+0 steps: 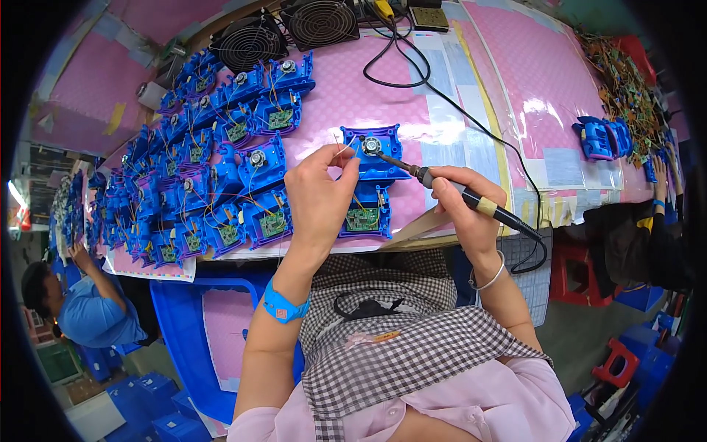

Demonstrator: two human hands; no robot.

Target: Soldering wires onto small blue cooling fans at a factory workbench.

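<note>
My right hand [471,210] is wrapped round a soldering iron [482,205] with a black and yellow handle. Its tip points at a round metal speaker [372,145] set in a blue plastic housing [377,171]. Left of the speaker, my left hand [322,193] pinches a thin pale wire [345,146] between thumb and fingertips. Just below that housing, partly behind my left hand, lies another blue housing part with a green circuit board [362,219].
Rows of blue housings [195,184] with boards and wires fill the table's left side. Two black fans [320,23] stand at the back. The iron's cable [471,118] crosses the table. Farther right are blue parts [604,138] and a wire heap [626,81]. Co-workers sit at both sides.
</note>
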